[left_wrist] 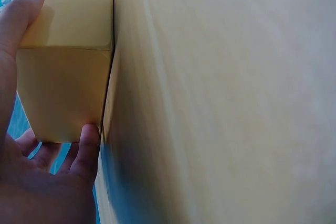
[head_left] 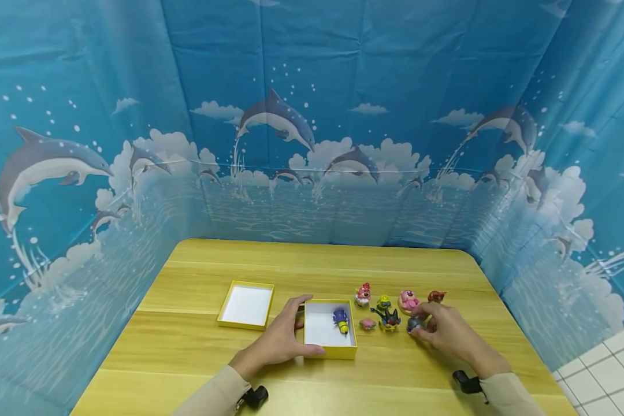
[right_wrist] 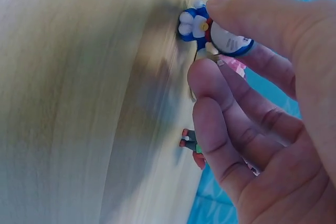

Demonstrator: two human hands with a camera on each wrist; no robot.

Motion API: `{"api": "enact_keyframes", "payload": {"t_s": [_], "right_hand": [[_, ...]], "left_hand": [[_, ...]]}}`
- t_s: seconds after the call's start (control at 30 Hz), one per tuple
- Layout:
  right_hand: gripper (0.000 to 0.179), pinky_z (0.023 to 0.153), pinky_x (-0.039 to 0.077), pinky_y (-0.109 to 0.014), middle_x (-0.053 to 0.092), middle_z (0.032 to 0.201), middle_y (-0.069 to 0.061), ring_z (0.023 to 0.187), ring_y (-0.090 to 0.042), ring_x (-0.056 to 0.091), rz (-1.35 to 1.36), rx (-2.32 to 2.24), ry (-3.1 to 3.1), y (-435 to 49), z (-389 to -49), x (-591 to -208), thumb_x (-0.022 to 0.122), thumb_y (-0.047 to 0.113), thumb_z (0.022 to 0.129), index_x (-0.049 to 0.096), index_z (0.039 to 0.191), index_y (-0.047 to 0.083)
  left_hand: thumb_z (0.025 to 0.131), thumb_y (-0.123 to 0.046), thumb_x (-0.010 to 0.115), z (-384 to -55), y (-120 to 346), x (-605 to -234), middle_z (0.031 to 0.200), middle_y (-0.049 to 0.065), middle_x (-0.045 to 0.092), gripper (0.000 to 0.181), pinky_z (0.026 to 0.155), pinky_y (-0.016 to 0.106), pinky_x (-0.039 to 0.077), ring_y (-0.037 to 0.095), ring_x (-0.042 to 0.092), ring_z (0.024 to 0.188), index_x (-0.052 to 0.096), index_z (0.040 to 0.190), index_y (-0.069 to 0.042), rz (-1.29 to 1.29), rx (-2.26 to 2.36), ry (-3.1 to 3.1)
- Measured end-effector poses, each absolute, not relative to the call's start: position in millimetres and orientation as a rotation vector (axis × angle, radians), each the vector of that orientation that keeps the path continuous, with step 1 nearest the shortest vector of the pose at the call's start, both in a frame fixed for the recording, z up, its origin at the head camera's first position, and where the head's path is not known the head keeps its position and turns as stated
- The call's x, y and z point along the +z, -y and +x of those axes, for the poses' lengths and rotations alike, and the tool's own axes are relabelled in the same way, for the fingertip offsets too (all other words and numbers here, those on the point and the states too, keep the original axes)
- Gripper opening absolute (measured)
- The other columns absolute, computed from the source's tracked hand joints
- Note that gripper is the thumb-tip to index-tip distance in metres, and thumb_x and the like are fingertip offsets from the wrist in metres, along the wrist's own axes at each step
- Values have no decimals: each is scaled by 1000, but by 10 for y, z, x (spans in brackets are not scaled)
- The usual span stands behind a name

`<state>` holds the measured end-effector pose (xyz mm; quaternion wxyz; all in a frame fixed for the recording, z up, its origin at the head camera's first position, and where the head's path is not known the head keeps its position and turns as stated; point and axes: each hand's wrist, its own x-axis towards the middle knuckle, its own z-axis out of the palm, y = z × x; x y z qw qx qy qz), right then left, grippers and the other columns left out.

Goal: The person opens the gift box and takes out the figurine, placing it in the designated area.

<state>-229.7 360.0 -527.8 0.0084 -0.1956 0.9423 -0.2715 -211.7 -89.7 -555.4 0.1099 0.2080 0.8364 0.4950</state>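
My left hand [head_left: 277,340] grips the left side of a yellow open box [head_left: 333,352], thumb at its front wall and fingers at the back. Inside, on the white bottom, lies a small purple-and-yellow figurine [head_left: 340,318]. Off to the right, my right hand [head_left: 452,334] pinches a blue-and-white figurine [right_wrist: 193,27] between thumb and fingers, low over the table. Its round white head shows past the thumb in the right wrist view. In the left wrist view the box's yellow wall [left_wrist: 65,87] stands between thumb and fingers.
A yellow-rimmed lid [head_left: 246,304] lies white side up left of the box. Between box and right hand stand several figurines: a red-and-pink one [head_left: 363,294], a black-eared one [head_left: 389,319], a pink one [head_left: 367,323]. Behind the right hand are a pink bear [head_left: 408,301] and a reddish-brown figurine [head_left: 437,296].
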Motion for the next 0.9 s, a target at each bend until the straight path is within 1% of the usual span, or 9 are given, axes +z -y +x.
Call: {"api": "enact_keyframes", "payload": {"t_s": [0.13,0.33,0.47,0.57,0.73,0.9], "right_hand": [[32,67,58,-23,80,104,1,79,1,65,-624,-830,-2961,-3601,-2292,-5269,99,15,94,80,120,9],[31,70,59,-26,78,97,4,80,-2,66,-564,-761,-3003,-3595,-2295,-5271,100,21,95,79,115,10],[34,67,56,-26,77,90,6,77,-3,65,-483,-723,-3011,-3595,-2296,-5266,99,27,97,76,114,9],[37,65,54,-27,76,87,6,74,-3,65,-453,-726,-3006,-3599,-2292,-5271,98,29,98,75,116,8],[36,66,55,-26,77,88,6,75,-2,65,-452,-727,-3009,-3610,-2284,-5304,98,28,97,76,118,8],[35,69,60,-29,79,92,3,79,-7,70,-486,-719,-3008,-3612,-2286,-5304,98,26,97,78,119,8]], "left_hand": [[92,-54,101,-2119,897,-5545,184,16,38,125,130,57,55,34,60,160,26,186,-20,613,1445,-2469],[92,-53,101,-2120,893,-5538,185,15,37,125,129,53,56,34,60,160,26,186,-20,608,1452,-2459],[91,-53,101,-2125,889,-5539,185,15,37,125,129,52,57,34,61,159,26,185,-20,606,1455,-2459],[91,-53,102,-2127,889,-5542,184,15,38,125,128,52,57,35,62,159,26,185,-20,609,1452,-2462],[91,-53,101,-2124,892,-5550,183,15,39,125,129,52,57,35,61,159,26,186,-21,613,1453,-2461],[91,-53,101,-2123,891,-5562,183,14,39,124,129,51,57,34,60,160,27,185,-21,616,1460,-2460]]}}
